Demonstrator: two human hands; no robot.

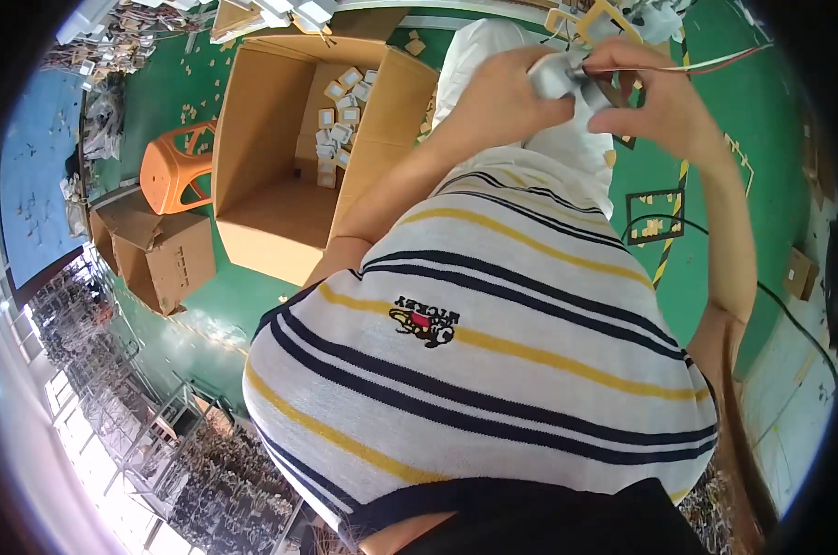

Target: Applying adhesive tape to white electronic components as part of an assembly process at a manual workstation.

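Observation:
My left hand (pixel 509 104) is closed round a small pale grey-white rounded part (pixel 554 76) above my lap. Close beside it, my right hand (pixel 657 104) has its thumb and fingers bent around a greyish piece (pixel 596 95) that meets the part in my left hand. Thin red and white wires (pixel 706 67) run out from between the hands toward the upper right. My fingers hide where the two pieces join. White cloth or sheeting (pixel 474 55) lies under both hands.
A large open cardboard box (pixel 271 148) at the left holds several small white square parts (pixel 343 116). Beside it stand an orange stool (pixel 171 171) and a smaller carton (pixel 173 259). White-and-yellow frames (pixel 604 23) lie ahead; a black cable (pixel 789 319) crosses at the right.

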